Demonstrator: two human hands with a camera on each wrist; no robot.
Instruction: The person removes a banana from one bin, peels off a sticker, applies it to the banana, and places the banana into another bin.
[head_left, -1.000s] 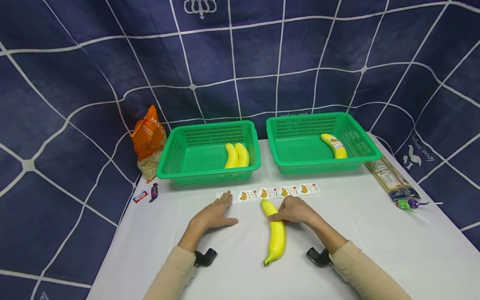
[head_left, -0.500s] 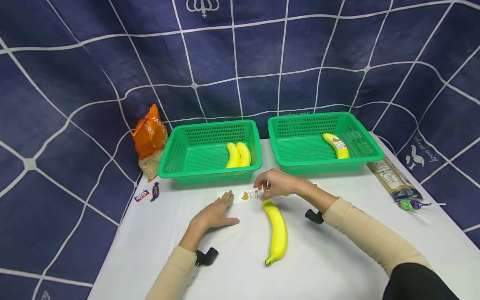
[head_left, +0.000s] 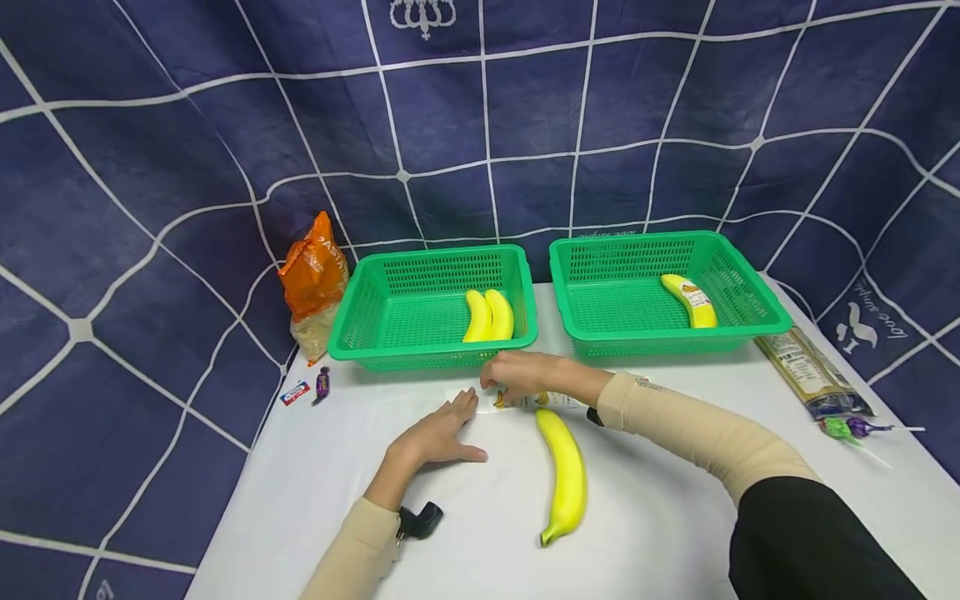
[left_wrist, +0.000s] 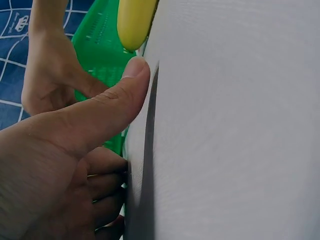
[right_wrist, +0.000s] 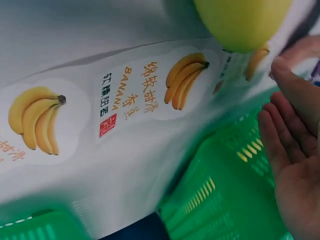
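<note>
In the head view my left hand (head_left: 442, 435) lies palm down on the table, fingers spread, its fingertips right at the left end of a strip of banana stickers (head_left: 542, 401). My right hand (head_left: 517, 373) reaches across over that same end, thumb and index finger bent down close to the left fingertips. Whether it pinches a sticker I cannot tell. Pictures of bananas and writing show on the strip (right_wrist: 135, 95) in the right wrist view. A yellow banana (head_left: 566, 479) without a sticker lies just in front, stem end towards me.
Two green baskets stand behind: the left basket (head_left: 438, 354) holds two bananas (head_left: 489, 315), the right basket (head_left: 675, 335) one banana (head_left: 690, 300) with a sticker. An orange bag (head_left: 313, 275) and sweets (head_left: 321, 385) are at left; a packet (head_left: 813, 371) and lollipops (head_left: 843, 429) at right.
My right hand has let go of the banana and moved up and left over the strip to its left end. The banana stays on the table; my left hand keeps its place.
</note>
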